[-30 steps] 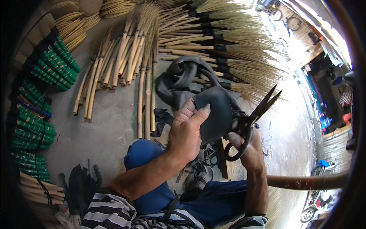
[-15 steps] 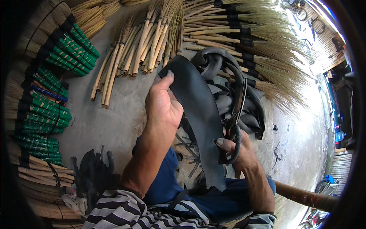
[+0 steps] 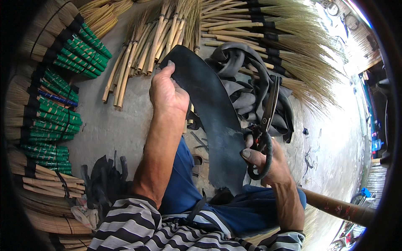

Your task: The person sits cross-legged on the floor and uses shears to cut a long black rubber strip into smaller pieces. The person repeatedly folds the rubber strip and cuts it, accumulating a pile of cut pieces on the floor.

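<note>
Head view, nearest first: a striped sleeve and blue trousers fill the bottom edge, with a wooden pole crossing at lower right. Just above it, the right hand has its fingers curled tight through the loops of a pair of black scissors; the blades point up and away, nearly closed, lying along the right edge of a black rubber sheet. That sheet runs from the lap up to the left hand, whose fingers are folded over its top end, thumb pinching it, fingertips pointing away. Beyond the scissors lies a heap of grey-black rubber inner tube on the concrete floor. Dark rubber scraps sit by the left elbow. Farther off, bundles of bamboo sticks lie beside finished straw brooms, and green-bound broom handles are stacked along the left. No containers show.
</note>
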`<control>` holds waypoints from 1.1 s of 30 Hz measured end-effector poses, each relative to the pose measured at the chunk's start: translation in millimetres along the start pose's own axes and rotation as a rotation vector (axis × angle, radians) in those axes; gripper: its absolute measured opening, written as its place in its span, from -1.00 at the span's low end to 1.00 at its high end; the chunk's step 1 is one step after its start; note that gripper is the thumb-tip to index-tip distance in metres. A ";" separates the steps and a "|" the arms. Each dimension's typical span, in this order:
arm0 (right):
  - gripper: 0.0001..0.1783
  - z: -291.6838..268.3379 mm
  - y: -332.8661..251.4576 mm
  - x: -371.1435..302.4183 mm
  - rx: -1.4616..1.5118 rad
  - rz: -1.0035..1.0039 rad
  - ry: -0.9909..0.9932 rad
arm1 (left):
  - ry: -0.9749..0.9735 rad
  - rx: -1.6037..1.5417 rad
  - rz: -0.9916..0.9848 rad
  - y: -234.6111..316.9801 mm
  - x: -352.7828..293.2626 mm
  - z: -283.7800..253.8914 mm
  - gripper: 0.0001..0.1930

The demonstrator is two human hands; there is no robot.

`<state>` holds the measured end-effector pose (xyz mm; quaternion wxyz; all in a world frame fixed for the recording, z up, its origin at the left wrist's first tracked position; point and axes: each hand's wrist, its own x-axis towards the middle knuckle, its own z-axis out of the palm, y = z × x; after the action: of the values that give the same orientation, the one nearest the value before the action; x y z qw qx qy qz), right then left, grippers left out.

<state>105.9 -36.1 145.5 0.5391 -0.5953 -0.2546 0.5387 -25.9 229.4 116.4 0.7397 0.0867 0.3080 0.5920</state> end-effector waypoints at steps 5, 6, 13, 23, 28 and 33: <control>-0.77 -16.6 3.7 -15.5 0.056 -0.012 0.013 | -0.087 0.066 -0.028 -18.6 -4.2 6.4 -0.72; -0.78 -21.3 4.9 -18.0 0.057 -0.028 0.018 | -0.101 0.069 -0.032 -24.7 -3.7 8.2 -0.71; -0.74 -51.6 13.5 -29.1 0.075 0.002 0.044 | -0.162 0.168 -0.069 -49.1 -4.1 29.6 -0.71; -0.78 -84.1 7.2 -31.1 -0.051 0.014 0.089 | -0.491 0.363 -0.135 -110.9 10.4 72.6 -0.80; -0.80 -106.0 6.3 -24.7 -0.132 0.043 0.119 | -0.474 0.423 -0.207 -153.5 27.3 65.0 -0.85; -0.67 -121.6 13.4 -13.2 -0.141 0.058 0.174 | -0.482 0.473 -0.185 -170.4 27.5 54.7 -0.91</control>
<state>209.7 -96.3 118.4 0.5002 -0.6835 -0.2266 0.4810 147.8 219.5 66.2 0.8012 0.3647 0.2595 0.3970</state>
